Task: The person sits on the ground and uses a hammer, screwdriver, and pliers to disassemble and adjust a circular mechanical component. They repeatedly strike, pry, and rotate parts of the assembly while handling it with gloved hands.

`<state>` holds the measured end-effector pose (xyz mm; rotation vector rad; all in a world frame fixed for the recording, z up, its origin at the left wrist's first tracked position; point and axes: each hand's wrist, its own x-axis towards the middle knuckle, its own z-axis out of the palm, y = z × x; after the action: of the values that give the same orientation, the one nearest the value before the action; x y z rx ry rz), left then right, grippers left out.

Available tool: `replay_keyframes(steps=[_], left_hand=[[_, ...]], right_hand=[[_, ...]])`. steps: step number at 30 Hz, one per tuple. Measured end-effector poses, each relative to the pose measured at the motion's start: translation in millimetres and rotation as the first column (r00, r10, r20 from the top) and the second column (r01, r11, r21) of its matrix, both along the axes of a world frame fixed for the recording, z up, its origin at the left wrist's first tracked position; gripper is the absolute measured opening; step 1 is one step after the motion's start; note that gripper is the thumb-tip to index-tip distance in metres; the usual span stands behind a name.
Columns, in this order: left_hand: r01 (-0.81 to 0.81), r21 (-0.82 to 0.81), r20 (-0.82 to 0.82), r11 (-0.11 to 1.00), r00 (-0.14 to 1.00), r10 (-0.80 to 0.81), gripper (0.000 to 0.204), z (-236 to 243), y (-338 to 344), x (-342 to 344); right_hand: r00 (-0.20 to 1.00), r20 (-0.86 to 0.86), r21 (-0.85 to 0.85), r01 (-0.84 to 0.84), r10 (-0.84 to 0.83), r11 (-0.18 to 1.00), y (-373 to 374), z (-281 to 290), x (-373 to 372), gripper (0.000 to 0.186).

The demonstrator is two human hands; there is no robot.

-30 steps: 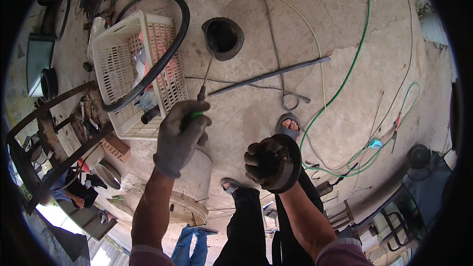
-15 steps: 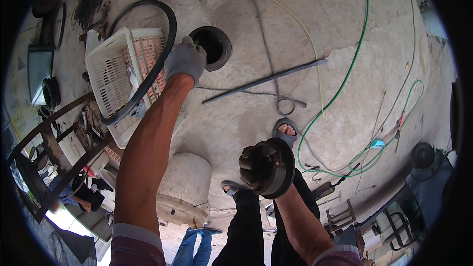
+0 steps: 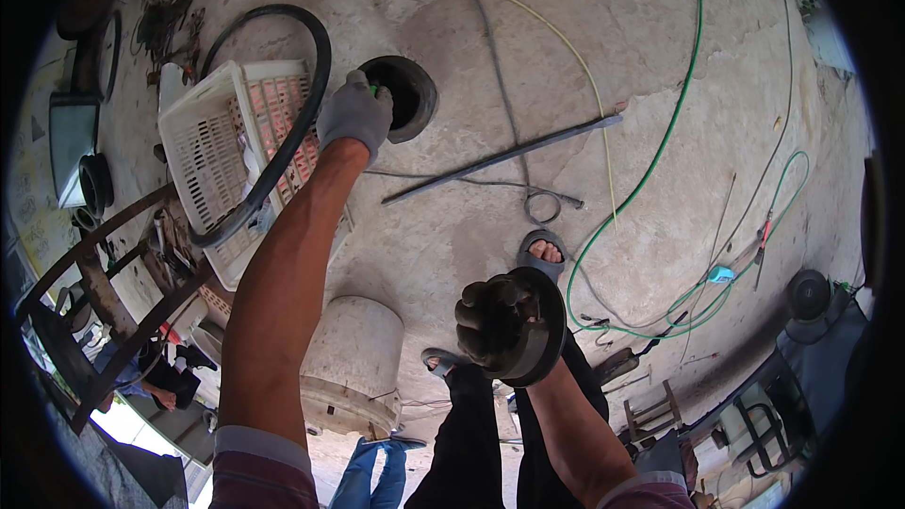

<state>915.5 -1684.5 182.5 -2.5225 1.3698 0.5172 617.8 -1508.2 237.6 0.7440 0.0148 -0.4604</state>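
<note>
My left hand point(image 3: 355, 116), in a grey glove, is closed, with a bit of bright green showing at its fingers; the rest of what it holds is hidden. It is at the left rim of a thick, black, hollow round piece point(image 3: 426, 102); whether it touches the rim I cannot tell. Lower down, in front of my legs, my right hand point(image 3: 492, 320) wears a glove blackened with dirt. Its fingers are curled, gripping a black ring-shaped part point(image 3: 554, 328) that stands around the hand and wrist.
A white plastic basket point(image 3: 203, 146) stands left of my left arm, a thick black hose point(image 3: 300, 123) arching over it. A dark bar point(image 3: 509, 158), cables and a green hose point(image 3: 674, 123) lie on the concrete floor. Below is a pale cylindrical drum point(image 3: 353, 349). Other people are at the lower edge.
The view has shifted slightly, so the basket and floor things sit a little lower and further left. Both hands keep nearly the same pose and hold.
</note>
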Motion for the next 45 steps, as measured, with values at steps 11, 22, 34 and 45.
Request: replay_keyframes(steps=[11, 22, 34, 45], left_hand=[[-0.081, -0.316, -0.178, 0.945, 0.984, 0.025, 0.036, 1, 31, 9], [-0.592, -0.341, -0.734, 0.731, 0.653, 0.187, 0.020, 68, 115, -8], [-0.678, -0.123, -0.974, 0.725, 0.222, 0.043, 0.041, 210, 256, -81], [-0.470, -0.313, -0.872, 0.825, 0.487, -0.054, 0.042, 222, 329, -85]], right_hand=[[0.996, -0.089, -0.012, -0.034, 0.033, 0.999, -8, 12, 2, 0.046], [0.989, -0.143, 0.000, -0.023, 0.023, 1.000, -17, 19, 6, 0.048], [0.949, -0.314, -0.171, -0.034, -0.022, 0.985, 0, -2, 9, 0.066], [0.780, -0.625, -0.445, -0.335, -0.020, 0.831, 54, -13, 17, 0.078]])
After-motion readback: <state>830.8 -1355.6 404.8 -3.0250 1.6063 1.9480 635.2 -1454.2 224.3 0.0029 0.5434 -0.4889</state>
